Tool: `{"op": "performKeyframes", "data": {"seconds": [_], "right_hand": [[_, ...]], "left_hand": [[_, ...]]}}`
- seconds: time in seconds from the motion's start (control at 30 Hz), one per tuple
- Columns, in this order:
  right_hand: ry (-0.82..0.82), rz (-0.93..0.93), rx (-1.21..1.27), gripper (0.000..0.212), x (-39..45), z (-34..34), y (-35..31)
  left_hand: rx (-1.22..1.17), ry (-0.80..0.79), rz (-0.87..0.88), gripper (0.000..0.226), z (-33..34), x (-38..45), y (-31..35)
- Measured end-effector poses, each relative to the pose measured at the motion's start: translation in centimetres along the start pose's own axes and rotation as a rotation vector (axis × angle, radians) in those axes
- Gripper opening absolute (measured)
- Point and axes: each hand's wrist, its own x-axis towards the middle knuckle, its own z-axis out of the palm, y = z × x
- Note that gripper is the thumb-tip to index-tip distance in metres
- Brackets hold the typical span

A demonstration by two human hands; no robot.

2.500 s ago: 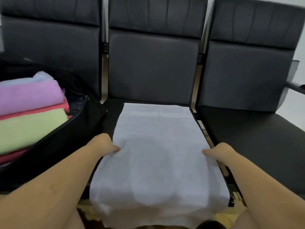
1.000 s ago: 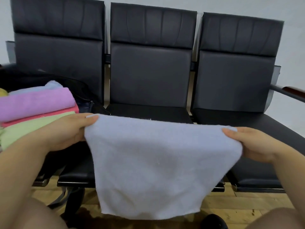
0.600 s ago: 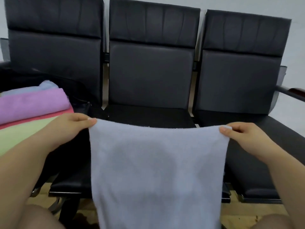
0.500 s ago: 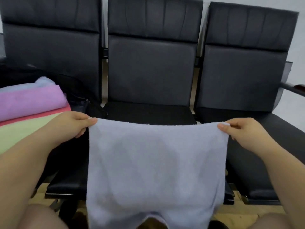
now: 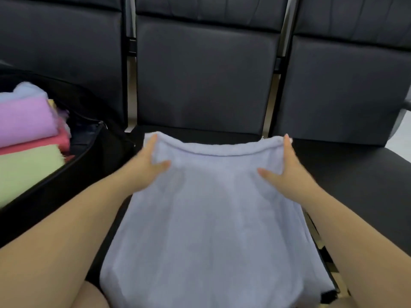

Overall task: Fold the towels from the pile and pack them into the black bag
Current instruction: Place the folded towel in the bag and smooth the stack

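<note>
Item 1, pale lilac towel (image 5: 211,223): lies draped over the middle seat (image 5: 222,136) of a row of three black padded chairs, its near part hanging off the front edge of the seat toward the person. Long axis runs from the chair back toward the viewer; the far edge, rolled over slightly, points at the backrest (image 5: 202,72) and runs left to right.

Item 2, left hand (image 5: 148,165): grasps the far left corner of the towel, fingers reaching along its edge and thumb pressed on the top surface. The corner sits inside this grip.

Item 3, right hand (image 5: 287,168): grasps the far right corner likewise, fingers extended up along the side edge, thumb spread inward on the cloth. The towel's far edge spans between the two hands; the rest of the cloth lies between the forearms.

Item 4, black bag (image 5: 84,165): stands open on the left seat, just beside the towel's left edge, zip visible along its rim.

Item 5, stack of folded towels in the bag: from the top, a light blue towel (image 5: 26,91), a purple towel (image 5: 27,121), a pink towel (image 5: 40,144), a pale green towel (image 5: 26,172). Further cloth edges show behind the stack; colours partly hidden.

Item 6, right seat (image 5: 355,174): black, well apart from the bag.
</note>
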Motion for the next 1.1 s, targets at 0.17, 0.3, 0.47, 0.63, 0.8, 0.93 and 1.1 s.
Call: {"op": "performKeyframes", "data": {"seconds": [0.17, 0.3, 0.47, 0.63, 0.8, 0.93, 1.1], "right_hand": [[-0.433, 0.099, -0.449, 0.11, -0.3, 1.2, 0.1], [-0.697, 0.222, -0.686, 0.099, -1.6, 1.6, 0.1], [-0.436, 0.126, -0.566, 0.096, -1.4, 2.5, 1.3], [-0.274, 0.175, -0.424, 0.086, -2.1, -0.2, 1.2], [-0.363, 0.434, -0.425, 0.044, -3.7, -2.4, 2.1], [-0.428, 0.608, -0.339, 0.031, -5.7, -3.8, 2.3], [-0.471, 0.667, -0.381, 0.031, -8.1, -4.1, 2.1]], "left_hand": [[0.592, -0.486, -0.159, 0.092, 1.8, -0.7, 1.4], [0.809, -0.626, -0.239, 0.098, 2.4, -0.7, 1.5], [0.701, -0.262, -0.107, 0.097, 3.4, -0.2, -1.0], [0.608, -0.103, -0.211, 0.081, 1.3, -0.9, -0.7], [0.572, -0.267, -0.418, 0.064, -1.0, -2.9, -1.6], [0.462, -0.351, -0.473, 0.032, -2.1, -4.7, -2.6], [0.509, -0.391, -0.465, 0.034, -2.3, -7.2, -2.1]]}}
